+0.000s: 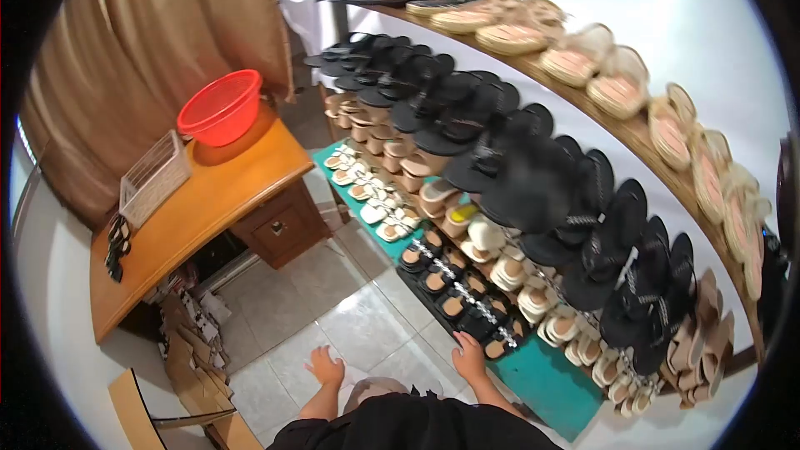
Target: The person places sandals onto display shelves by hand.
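Note:
My left hand [326,367] hangs over the tiled floor with its fingers spread and nothing in it. My right hand [468,357] is also open, its fingertips close to the front row of black sandals [452,307] with sparkling straps. Those sandals stand along the near edge of a low green shelf surface [546,379]. Farther along the same edge sit white strappy sandals [375,207]. Behind them are cream heeled sandals [510,273] and a dense row of black wedge sandals [625,237].
A wooden top shelf [608,117] carries beige sandals [571,54]. At left, an orange-brown desk [242,179] holds a red basket [223,108], a white wire basket [156,179] and dark sandals [117,246]. Cardboard pieces [196,354] are piled on the floor below.

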The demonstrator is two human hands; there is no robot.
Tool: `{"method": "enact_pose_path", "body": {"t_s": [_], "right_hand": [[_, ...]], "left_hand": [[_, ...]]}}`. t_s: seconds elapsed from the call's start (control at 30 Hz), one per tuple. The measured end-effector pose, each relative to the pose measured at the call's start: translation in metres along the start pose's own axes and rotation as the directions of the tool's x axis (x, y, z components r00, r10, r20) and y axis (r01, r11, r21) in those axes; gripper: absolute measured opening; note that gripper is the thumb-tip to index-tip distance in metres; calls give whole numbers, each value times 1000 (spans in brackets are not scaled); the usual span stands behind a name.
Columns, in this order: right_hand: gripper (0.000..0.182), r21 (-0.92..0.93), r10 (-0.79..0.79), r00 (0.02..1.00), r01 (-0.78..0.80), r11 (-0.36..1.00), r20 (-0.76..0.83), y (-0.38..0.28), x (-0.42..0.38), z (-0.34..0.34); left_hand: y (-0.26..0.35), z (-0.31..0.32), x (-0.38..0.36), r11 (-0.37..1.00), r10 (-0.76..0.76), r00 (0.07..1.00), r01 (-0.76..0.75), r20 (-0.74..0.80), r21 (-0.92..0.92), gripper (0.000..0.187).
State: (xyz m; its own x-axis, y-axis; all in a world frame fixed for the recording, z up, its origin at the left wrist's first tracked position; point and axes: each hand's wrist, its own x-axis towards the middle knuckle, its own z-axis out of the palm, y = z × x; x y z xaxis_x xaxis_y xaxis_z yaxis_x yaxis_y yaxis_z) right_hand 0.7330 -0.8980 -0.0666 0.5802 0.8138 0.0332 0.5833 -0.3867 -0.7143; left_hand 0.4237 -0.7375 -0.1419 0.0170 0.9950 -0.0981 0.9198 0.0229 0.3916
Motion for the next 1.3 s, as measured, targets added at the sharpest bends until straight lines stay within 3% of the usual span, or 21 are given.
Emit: {"method": "enact_pose_path", "body": {"t_s": [0.03,0.1,0.3,0.5,0.73,0.87,0.93,1.07,1.3], "right_hand": [[39,1,-22,1000,22,1000,15,-21,10,0],[40,-187,-230,973,229,955,18,-60,34,6],[42,-39,-422,901,427,903,98,-153,87,76],[40,80,-597,776,594,800,202,-267,129,168],[37,300,-674,715,612,732,185,-396,162,261],[33,340,-759,626,685,644,177,-439,188,317],[32,359,-762,621,679,640,184,-459,203,346],[31,424,-795,581,684,594,176,-512,243,410],[27,523,-898,402,734,432,178,-642,310,513]], "left_hand": [[-9,-12,7,1000,-22,1000,22,-14,-6,47],[-23,-41,24,998,-57,995,55,-85,-23,56],[-58,-127,49,991,-62,967,30,-248,-129,61],[-110,-187,79,959,-247,871,155,-424,-238,56],[-164,-238,131,898,-352,817,157,-456,-412,38],[-193,-250,161,876,-423,765,206,-485,-437,40],[-209,-253,181,825,-458,744,152,-486,-544,38],[-256,-270,243,829,-503,636,164,-586,-534,35],[-308,-345,345,855,-512,507,229,-693,-465,31]]}}
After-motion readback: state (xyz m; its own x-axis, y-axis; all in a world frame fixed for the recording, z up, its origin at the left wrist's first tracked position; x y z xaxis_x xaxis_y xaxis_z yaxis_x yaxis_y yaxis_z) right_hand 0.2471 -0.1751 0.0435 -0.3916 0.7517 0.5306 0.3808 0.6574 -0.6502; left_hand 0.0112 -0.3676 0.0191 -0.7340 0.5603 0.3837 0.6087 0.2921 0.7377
